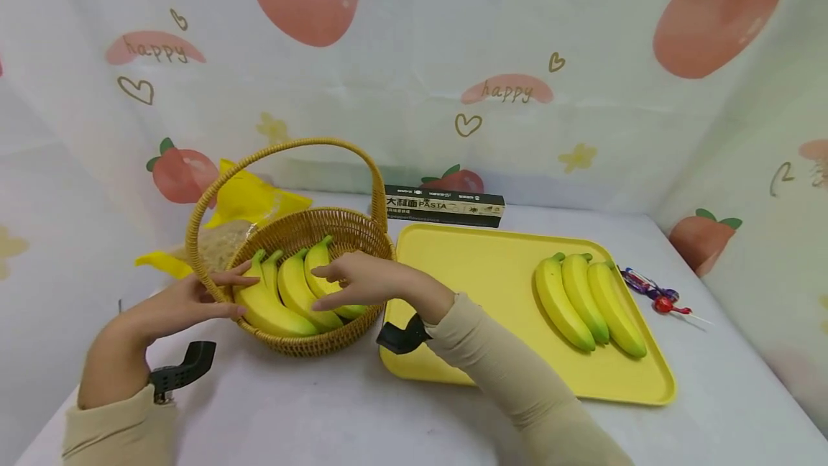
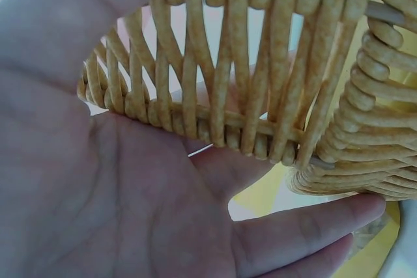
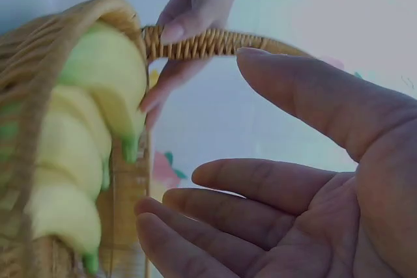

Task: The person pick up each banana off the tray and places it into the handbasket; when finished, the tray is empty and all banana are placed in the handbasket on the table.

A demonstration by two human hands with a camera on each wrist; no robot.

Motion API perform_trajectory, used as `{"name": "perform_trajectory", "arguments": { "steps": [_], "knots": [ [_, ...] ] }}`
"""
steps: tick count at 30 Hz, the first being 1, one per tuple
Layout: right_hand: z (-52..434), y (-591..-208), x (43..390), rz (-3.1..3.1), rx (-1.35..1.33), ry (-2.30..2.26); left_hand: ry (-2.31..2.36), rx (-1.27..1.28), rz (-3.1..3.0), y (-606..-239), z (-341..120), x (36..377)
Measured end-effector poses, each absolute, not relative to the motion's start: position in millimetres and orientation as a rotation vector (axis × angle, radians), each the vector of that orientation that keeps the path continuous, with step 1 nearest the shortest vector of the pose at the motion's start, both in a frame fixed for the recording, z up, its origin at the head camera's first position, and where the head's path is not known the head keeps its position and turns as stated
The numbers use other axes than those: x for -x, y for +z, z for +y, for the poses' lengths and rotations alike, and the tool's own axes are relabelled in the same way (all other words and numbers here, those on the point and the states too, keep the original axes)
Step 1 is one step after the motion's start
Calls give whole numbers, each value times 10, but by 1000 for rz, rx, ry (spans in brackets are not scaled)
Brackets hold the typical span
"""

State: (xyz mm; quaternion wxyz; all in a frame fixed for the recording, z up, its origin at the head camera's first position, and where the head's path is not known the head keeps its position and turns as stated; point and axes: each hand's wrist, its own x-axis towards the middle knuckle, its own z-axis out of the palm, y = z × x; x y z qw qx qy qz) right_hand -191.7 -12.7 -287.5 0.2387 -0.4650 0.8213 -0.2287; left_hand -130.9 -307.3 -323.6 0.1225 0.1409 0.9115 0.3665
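Note:
A wicker basket with a tall arched handle stands left of centre, several yellow bananas with green tips lying inside it. My left hand is at the basket's left side, holding the foot of the woven handle between thumb and fingers; some of its fingers stretch along the outer wall in the left wrist view. Over the basket's right part hovers my right hand, its fingers spread and holding nothing. In the right wrist view its palm faces the bananas from a short distance.
A yellow tray lies right of the basket, with three bananas on its right side. Wrapped lollipops lie beyond its right edge. Behind stands a black pasta box; a yellow-and-clear bag sits behind the basket.

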Motion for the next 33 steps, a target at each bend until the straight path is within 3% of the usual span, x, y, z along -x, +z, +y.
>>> {"name": "perform_trajectory", "arguments": {
  "steps": [16, 33],
  "knots": [
    [1011, -3022, 1995, 2288, 989, -1064, 1084, -366, 2643, -3235, -3083, 1286],
    [2058, -3457, 1855, 2524, 752, -1214, 1064, -383, 2652, -3238, -3084, 1297]
  ]
}}
